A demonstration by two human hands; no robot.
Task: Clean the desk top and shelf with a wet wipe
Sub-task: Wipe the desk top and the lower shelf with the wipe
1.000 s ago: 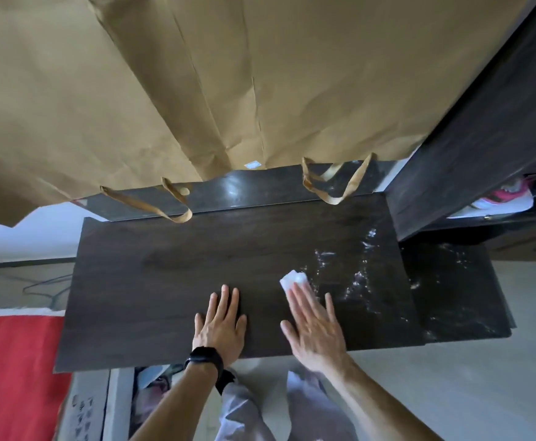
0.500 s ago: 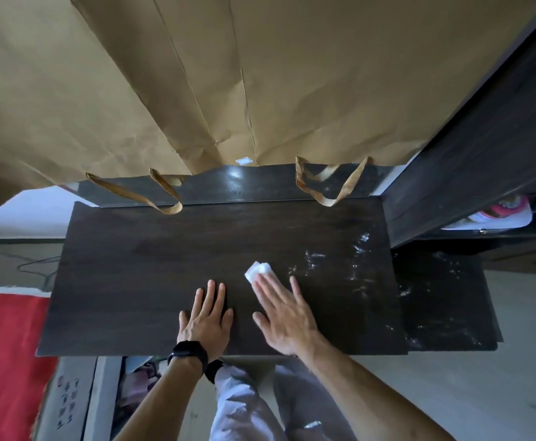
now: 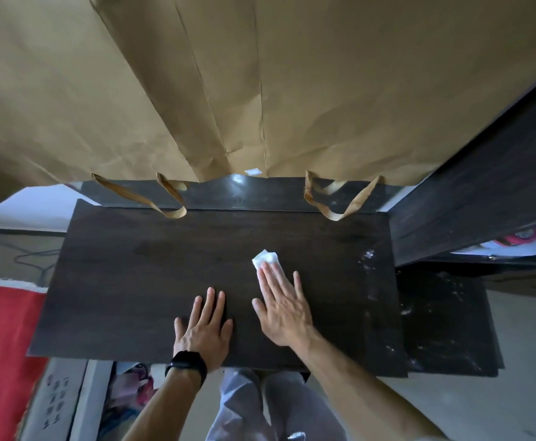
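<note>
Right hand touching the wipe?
Touching. Head view: the right hand lies flat, its fingers covering part of the wipe on the desk top.

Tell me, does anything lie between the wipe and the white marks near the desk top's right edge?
Nothing visible does. The right hand presses the wet wipe flat on the desk top, and the dark surface from there to the white marks is bare. The left hand rests on the other side.

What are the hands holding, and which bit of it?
Nothing is gripped. The right hand presses the wet wipe flat on the desk top, fingers on its near end. The left hand lies flat, empty.
</note>
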